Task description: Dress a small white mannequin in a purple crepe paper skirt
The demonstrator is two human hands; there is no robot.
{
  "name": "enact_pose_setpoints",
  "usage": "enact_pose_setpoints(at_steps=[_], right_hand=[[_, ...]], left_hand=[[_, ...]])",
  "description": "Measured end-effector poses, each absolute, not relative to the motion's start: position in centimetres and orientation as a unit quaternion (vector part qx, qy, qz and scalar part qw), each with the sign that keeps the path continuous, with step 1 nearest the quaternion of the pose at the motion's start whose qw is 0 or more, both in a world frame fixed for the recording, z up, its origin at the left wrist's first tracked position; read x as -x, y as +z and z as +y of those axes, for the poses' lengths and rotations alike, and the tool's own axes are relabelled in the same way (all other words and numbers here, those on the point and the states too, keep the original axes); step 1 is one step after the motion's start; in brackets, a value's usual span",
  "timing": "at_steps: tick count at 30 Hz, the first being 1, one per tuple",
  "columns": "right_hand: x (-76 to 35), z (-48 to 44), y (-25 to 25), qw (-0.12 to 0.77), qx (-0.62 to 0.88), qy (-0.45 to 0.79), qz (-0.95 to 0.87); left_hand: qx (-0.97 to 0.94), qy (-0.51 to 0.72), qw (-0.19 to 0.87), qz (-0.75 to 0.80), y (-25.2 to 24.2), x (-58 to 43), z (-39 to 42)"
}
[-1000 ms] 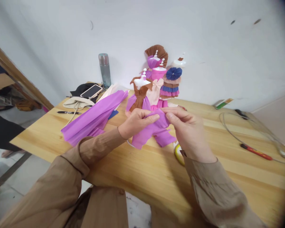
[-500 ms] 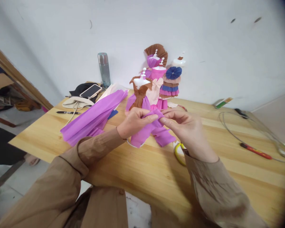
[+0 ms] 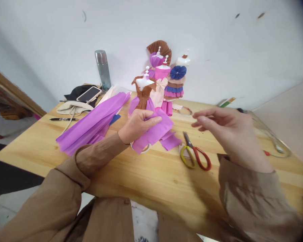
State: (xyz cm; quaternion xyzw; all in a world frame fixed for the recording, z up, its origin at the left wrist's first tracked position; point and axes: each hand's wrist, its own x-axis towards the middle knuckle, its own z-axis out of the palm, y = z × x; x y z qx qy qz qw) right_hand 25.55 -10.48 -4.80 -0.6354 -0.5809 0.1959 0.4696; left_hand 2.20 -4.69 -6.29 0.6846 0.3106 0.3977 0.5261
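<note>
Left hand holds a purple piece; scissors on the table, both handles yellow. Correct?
No, one detail is off: in the head view, only one handle is yellow; the other is red. The left hand does hold a purple piece, and the scissors lie on the table.

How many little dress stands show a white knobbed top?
4: a brown-collared white dress form in front, a pink-wrapped form behind it, a purple-wrapped form before the brown pleated fan, the rightmost form above the round navy rosette. More may be hidden.

I see light wooden table point(image 3: 151, 178); directly on it: red-and-yellow scissors point(image 3: 189, 144), black pen point(image 3: 64, 119), grey flask point(image 3: 103, 71), purple sheet point(image 3: 91, 123).
</note>
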Motion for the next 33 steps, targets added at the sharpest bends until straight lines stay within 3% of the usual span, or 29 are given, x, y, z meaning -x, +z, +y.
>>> enact_pose_setpoints(at_steps=[4, 7, 13, 19, 23, 28, 33], right_hand=[[-28.8, -11.8, -9.2, 0.158, 0.777, 0.122, -0.597], [-29.6, -12.7, -13.2, 0.014, 0.777, 0.101, -0.622], [-31.5, -12.8, -15.2, 0.110, 0.800, 0.162, -0.567], [-32.3, -14.0, -11.9, 0.381, 0.681, 0.407, -0.475], [-30.4, -15.2, -10.6, 0.486, 0.553, 0.481, -0.477], [-28.3, -15.9, -10.5, 0.516, 0.477, 0.529, -0.477], [-27.2, -17.0, -10.2, 0.443, 0.426, 0.614, -0.495]], left_hand=[[-0.653, 0.396, 0.563, 0.317, -6.2, -2.4, -4.6], [-0.626, 0.401, 0.584, 0.326, -6.3, -2.5, -4.6], [-0.589, 0.404, 0.613, 0.338, -6.2, -2.5, -4.6], [-0.522, 0.376, 0.701, 0.308, -6.4, -2.2, -4.7], [-0.506, 0.364, 0.725, 0.293, -6.9, -2.2, -4.5], [-0.510, 0.364, 0.722, 0.295, -6.9, -2.2, -4.3], [-0.512, 0.377, 0.713, 0.294, -6.9, -2.2, -4.1]])
